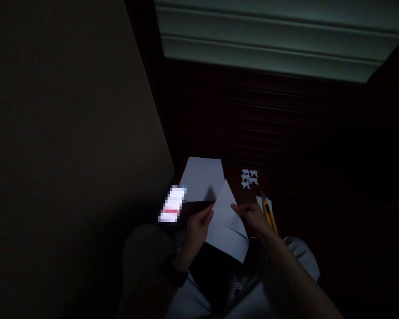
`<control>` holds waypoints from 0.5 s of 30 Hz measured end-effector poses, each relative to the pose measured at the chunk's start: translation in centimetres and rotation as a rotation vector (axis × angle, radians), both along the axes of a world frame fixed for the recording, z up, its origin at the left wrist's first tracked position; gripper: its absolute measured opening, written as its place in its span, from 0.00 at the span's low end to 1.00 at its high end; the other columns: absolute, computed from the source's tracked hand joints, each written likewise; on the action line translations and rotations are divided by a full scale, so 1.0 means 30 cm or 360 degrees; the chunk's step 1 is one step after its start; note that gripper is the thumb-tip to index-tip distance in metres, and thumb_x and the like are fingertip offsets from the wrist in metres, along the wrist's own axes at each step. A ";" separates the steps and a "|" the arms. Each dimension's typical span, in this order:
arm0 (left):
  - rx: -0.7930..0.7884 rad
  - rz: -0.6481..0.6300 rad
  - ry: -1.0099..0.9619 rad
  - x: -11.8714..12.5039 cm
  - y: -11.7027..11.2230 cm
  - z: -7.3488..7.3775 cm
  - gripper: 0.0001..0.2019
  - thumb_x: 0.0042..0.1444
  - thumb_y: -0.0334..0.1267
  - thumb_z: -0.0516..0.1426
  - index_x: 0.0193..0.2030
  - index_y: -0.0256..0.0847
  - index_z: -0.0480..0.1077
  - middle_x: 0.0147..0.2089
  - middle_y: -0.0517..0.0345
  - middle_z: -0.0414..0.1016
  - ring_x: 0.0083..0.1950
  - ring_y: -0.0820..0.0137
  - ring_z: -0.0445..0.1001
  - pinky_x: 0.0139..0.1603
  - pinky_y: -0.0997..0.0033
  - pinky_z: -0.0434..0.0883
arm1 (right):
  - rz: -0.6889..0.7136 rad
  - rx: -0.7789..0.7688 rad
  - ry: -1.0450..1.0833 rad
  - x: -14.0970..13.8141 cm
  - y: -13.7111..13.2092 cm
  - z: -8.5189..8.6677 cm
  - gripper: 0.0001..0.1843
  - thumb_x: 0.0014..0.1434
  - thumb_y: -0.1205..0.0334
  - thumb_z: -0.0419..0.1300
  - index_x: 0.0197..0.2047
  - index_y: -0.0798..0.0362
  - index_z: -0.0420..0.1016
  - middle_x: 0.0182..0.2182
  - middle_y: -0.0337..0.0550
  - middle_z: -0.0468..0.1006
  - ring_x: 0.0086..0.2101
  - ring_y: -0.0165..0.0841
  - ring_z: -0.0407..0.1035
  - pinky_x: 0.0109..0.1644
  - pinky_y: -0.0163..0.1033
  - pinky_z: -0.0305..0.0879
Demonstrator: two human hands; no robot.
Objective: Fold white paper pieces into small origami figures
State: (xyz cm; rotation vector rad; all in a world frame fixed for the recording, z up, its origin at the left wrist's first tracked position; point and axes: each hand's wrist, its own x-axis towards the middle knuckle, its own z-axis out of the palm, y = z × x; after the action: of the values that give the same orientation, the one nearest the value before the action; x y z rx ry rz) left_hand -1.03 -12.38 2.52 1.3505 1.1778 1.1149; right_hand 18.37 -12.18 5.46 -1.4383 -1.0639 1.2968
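Observation:
A white sheet of paper [224,230] is held tilted between my two hands, above my lap. My left hand [199,225] pinches its left edge between thumb and fingers. On the right edge, my right hand [251,213] grips the sheet with the thumb on top. One part of the sheet is folded over or curled, with an edge running across its lower right. Behind it, another white sheet [204,175] lies flat on the dark table. The fingers under the held sheet are hidden.
Several small folded paper pieces [249,178] lie at the back right. A yellow utility knife [268,212] rests on white paper beside my right forearm. A lit phone [173,204], blurred out, is at the left. A wall [86,110] stands left.

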 end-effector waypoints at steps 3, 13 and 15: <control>0.0031 0.0033 0.0030 0.003 -0.003 0.003 0.17 0.53 0.42 0.53 0.50 0.42 0.69 0.49 0.55 0.72 0.48 0.61 0.71 0.48 0.63 0.69 | -0.0041 0.0025 -0.0016 -0.005 0.001 -0.004 0.19 0.41 0.48 0.64 0.22 0.59 0.77 0.19 0.42 0.74 0.22 0.30 0.64 0.26 0.35 0.57; 0.0056 0.0055 0.0066 0.001 -0.003 -0.006 0.17 0.54 0.42 0.52 0.50 0.41 0.68 0.48 0.55 0.73 0.48 0.62 0.71 0.50 0.63 0.67 | 0.0030 -0.0073 0.0081 0.001 -0.006 -0.012 0.19 0.40 0.49 0.65 0.20 0.59 0.76 0.18 0.43 0.74 0.20 0.29 0.63 0.26 0.35 0.57; 0.0041 0.0051 0.0069 -0.002 -0.003 -0.006 0.17 0.54 0.42 0.52 0.50 0.42 0.68 0.48 0.55 0.73 0.47 0.62 0.72 0.49 0.63 0.67 | 0.0034 -0.0074 0.0106 0.003 -0.005 -0.013 0.18 0.41 0.50 0.65 0.21 0.59 0.76 0.18 0.43 0.75 0.20 0.29 0.63 0.26 0.35 0.57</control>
State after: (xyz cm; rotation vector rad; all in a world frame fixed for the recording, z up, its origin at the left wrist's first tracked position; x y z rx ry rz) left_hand -1.09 -12.46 2.35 1.3860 1.2241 1.1317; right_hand 18.46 -12.33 5.07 -1.4117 -1.0138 1.3830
